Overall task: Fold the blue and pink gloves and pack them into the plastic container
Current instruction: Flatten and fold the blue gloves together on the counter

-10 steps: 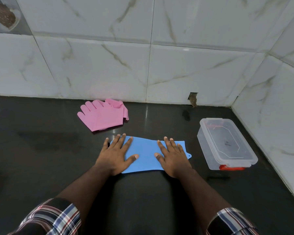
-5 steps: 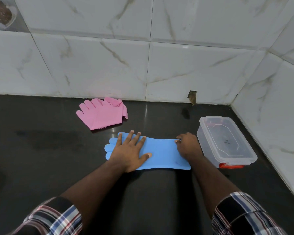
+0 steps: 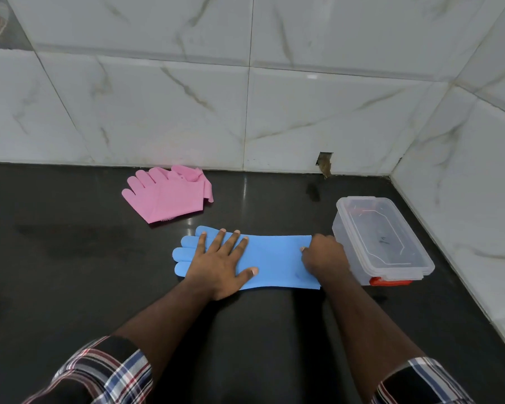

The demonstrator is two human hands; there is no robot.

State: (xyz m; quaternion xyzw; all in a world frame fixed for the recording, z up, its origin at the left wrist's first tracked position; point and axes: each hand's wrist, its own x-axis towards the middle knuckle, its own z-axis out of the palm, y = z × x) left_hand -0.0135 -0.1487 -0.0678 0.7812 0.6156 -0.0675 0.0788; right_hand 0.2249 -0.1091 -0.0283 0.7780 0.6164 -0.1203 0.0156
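Observation:
A blue glove (image 3: 274, 259) lies flat on the black counter (image 3: 70, 272), its fingers pointing left and its cuff to the right. My left hand (image 3: 220, 263) presses flat on the glove's palm with fingers spread. My right hand (image 3: 324, 256) curls around the cuff end, pinching its edge. The pink gloves (image 3: 166, 196) lie in a loose pile farther back, near the wall. A clear plastic container (image 3: 382, 240) with its lid on and an orange latch stands just right of my right hand.
White marble-pattern tiled walls (image 3: 245, 97) close the counter at the back and on the right. A small chipped hole (image 3: 324, 164) sits at the base of the back wall. My plaid sleeves show at the bottom.
Both hands first lay flat on the blue glove. My right hand slid right to the cuff and closed on its edge; my left hand shifted slightly right, uncovering the glove's fingers.

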